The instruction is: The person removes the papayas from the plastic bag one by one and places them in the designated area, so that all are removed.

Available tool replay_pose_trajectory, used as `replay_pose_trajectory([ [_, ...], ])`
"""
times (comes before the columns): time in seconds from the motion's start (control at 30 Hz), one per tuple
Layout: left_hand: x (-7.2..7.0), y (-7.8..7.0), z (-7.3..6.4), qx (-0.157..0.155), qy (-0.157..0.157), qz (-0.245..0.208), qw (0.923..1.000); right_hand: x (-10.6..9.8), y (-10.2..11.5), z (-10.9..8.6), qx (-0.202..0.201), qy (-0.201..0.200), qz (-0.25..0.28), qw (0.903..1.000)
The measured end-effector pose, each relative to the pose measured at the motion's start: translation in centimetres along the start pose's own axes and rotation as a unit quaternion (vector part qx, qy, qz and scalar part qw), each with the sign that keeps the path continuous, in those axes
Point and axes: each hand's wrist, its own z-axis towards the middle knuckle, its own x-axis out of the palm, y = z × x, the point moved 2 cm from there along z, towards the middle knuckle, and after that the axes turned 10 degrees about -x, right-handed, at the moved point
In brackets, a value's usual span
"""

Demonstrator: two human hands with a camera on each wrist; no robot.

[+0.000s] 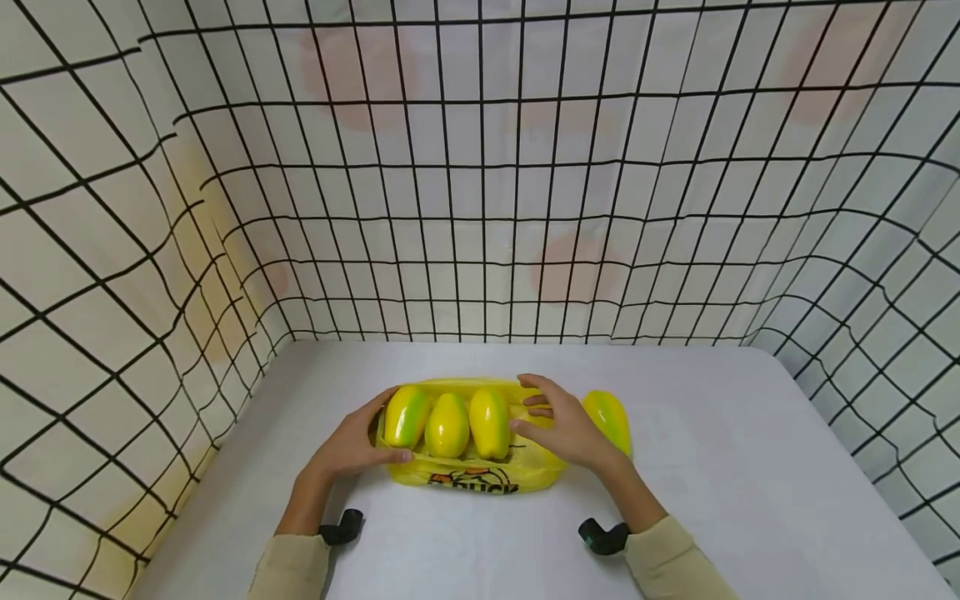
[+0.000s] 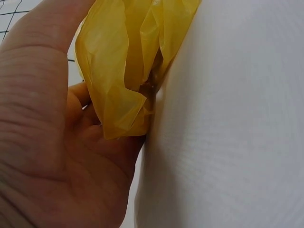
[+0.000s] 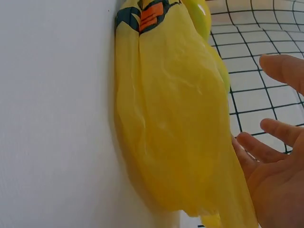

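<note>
Nearest to the camera are the two beige sleeves [image 1: 678, 562] of a person, entering over the near side of the white table [image 1: 750, 467]. At each wrist there is a black device [image 1: 342, 527], on the inner side of the arm. The yellow bag [image 1: 536, 471] lies in the middle of the table, well apart from the left and right edges and closer to the far edge. On its near face it carries a dark and orange print [image 1: 474, 481] with letters.

Three glossy yellow fruits [image 1: 447, 427] stand side by side at the upper side of the bag; how deep they sit in it, I cannot tell. The leftmost one has a green stripe. The left hand [image 1: 356, 442] grips the left end of the bag, its thumb at the near side and its fingers at the far side. The right hand [image 1: 566, 425] is released, the fingers spread over the right part of the bag; whether its thumb touches the nearest fruit, I cannot tell. A fourth fruit [image 1: 609, 421] rests on the table, just right of the bag, partly covered by this hand. Beyond the far corners rises a pale wall with black grid lines [image 1: 480, 192].
</note>
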Motion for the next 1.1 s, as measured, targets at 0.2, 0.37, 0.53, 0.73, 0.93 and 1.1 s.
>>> replay_pose_trajectory([
  [0.2,-0.1,0.1,0.1,0.001,-0.001,0.001,1.0000,1.4,0.2,0.7,0.016,-0.002,-0.008,0.9998],
  [0.37,0.0,0.1,0.0,-0.002,0.003,-0.007,1.0000,2.5,0.0,1.3,0.026,0.004,-0.014,0.9995],
  [0.53,0.1,0.1,0.0,-0.001,0.002,-0.010,0.9999,3.3,0.1,1.6,0.038,0.012,-0.033,0.9987],
  [0.73,0.0,0.1,0.2,-0.004,0.003,-0.008,1.0000,4.0,0.1,1.7,0.039,0.024,-0.072,0.9964],
  [0.93,0.0,0.0,0.1,-0.003,0.006,-0.005,1.0000,4.8,-0.3,1.9,0.030,0.035,-0.081,0.9956],
  [1.1,0.1,-0.1,0.0,-0.006,0.005,-0.008,0.9999,5.2,-0.6,1.9,0.030,0.037,-0.087,0.9951],
])
